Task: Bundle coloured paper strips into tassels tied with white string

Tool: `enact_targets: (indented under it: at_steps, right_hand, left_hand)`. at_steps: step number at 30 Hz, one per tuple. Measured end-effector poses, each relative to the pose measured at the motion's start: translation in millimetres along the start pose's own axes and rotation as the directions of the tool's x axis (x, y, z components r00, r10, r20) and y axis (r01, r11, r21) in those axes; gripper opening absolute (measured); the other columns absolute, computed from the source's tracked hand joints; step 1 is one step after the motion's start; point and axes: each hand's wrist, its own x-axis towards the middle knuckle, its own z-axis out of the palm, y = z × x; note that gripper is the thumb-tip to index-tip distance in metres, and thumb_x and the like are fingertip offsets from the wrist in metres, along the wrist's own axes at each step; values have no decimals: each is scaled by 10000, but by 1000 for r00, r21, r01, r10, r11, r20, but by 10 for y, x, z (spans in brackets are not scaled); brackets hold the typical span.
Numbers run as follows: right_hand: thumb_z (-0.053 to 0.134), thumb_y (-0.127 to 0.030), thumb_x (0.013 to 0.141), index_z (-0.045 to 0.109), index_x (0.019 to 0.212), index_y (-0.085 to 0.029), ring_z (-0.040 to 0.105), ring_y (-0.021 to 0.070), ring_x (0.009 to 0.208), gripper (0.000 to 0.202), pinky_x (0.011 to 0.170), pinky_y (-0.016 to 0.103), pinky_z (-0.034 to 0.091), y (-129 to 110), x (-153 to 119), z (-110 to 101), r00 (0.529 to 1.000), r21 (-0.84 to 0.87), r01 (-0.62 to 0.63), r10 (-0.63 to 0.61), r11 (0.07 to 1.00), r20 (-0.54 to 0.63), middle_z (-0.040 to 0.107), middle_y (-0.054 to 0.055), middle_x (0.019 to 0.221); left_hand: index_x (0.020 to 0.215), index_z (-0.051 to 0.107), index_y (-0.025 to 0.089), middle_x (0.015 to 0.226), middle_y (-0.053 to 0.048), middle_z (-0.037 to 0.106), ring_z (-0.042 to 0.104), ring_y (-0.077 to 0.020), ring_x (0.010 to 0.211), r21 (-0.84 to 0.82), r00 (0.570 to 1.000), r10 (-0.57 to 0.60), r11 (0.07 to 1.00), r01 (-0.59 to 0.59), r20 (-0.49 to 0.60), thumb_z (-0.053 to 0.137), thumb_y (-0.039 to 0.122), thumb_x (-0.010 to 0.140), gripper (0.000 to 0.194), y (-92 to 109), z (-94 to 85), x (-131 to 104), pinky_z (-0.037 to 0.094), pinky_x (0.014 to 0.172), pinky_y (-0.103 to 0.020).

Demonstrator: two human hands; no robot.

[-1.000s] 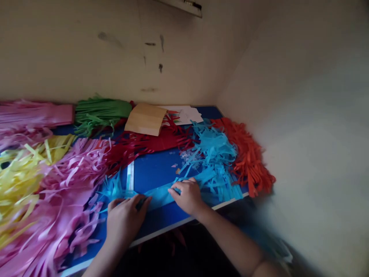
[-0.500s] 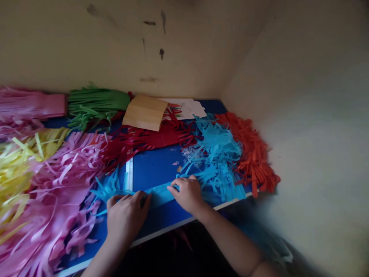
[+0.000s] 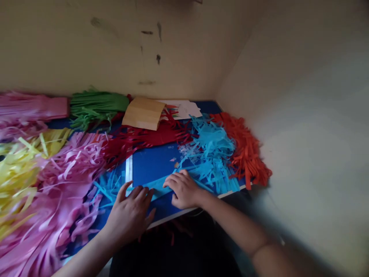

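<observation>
A light-blue fringed paper strip (image 3: pixel 158 187) lies across the table's near part, its cut fringe (image 3: pixel 111 186) fanning out at the left. My left hand (image 3: pixel 131 209) rests over the strip's left part, fingers spread and thumb apart. Against the band's right part is my right hand (image 3: pixel 184 188), palm down, fingertips bent onto the paper and thumb away from them. Neither hand visibly pinches the paper. Part of the strip is hidden under both hands.
Light-blue fringe (image 3: pixel 215 144) and orange-red fringe (image 3: pixel 245 148) are heaped at the right by the wall. Red fringe (image 3: pixel 155 134) lies behind, under a brown paper piece (image 3: pixel 144 112). Pink (image 3: pixel 66 184), yellow (image 3: pixel 17 169) and green fringes (image 3: pixel 99 103) cover the left.
My left hand has loosened, its fingers spreading and thumb moving off the paper. My right hand has shifted slightly left, its thumb now nearer the table edge. The view has shifted slightly.
</observation>
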Motion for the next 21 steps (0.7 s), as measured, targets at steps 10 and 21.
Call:
enact_targets:
  at_steps: [10,21]
  right_hand:
    - [751,-271,758,689,1025,-219,607,191,989,279,921,362,271,334,62,-152,1000,47,30,-31,998,6,677,30,1082]
    - [671,-302,867,707,732,-180,642,173,858,186,767,312,290,263,285,-23,952,-31,-297,293,954,-89,740,16,814]
  left_hand:
    - [908,716,264,850,-11,760,695,-217,820,33,979,-46,998,54,-197,511,232,873,210,-160,179,-116,109,1152,-614]
    - [754,704,251,832,-35,751,643,-259,865,-107,946,-320,943,314,-45,436,414,953,371,-270,169,50,348,896,-458]
